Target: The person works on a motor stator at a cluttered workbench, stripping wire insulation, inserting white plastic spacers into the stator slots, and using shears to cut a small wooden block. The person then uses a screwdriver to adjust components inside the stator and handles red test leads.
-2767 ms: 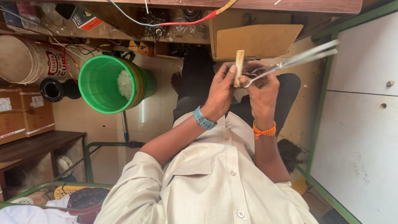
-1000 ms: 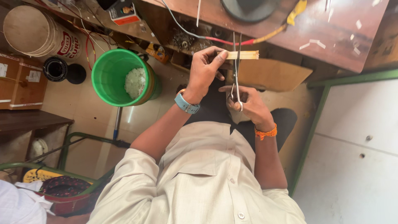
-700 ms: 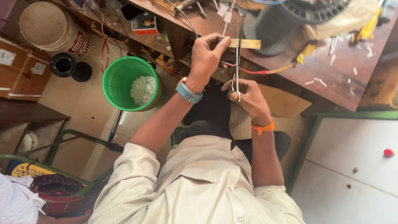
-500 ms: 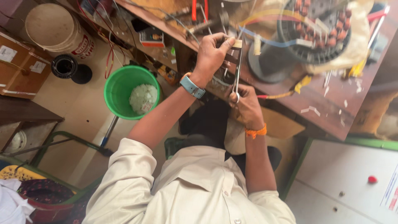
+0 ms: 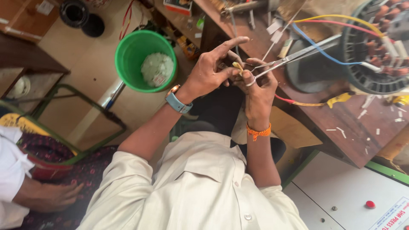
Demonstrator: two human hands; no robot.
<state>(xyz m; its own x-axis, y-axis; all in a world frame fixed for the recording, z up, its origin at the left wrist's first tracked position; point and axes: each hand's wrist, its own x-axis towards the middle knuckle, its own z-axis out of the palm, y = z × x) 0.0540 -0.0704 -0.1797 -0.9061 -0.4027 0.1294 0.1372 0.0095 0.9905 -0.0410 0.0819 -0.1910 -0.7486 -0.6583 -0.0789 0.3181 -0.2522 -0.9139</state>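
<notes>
Box (image 5: 23,17): brown cardboard, top left, white label (image 5: 44,7) | Packet (image 5: 178,5): red-white, top edge, on shelf | Sticker (image 5: 390,215): white, red-blue print, cabinet, bottom right

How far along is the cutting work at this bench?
Done: white offcuts litter the bench. In hand: right hand works the scissors, left hand pinches a small yellowish piece. Left: loose coloured wires hang from the motor winding.

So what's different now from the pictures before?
The flat pale strip the left hand held is gone; only a small yellowish piece sits at its fingertips. The scissors stayed in the right hand, now pointing sideways toward the motor winding. The green bucket stayed put.
</notes>
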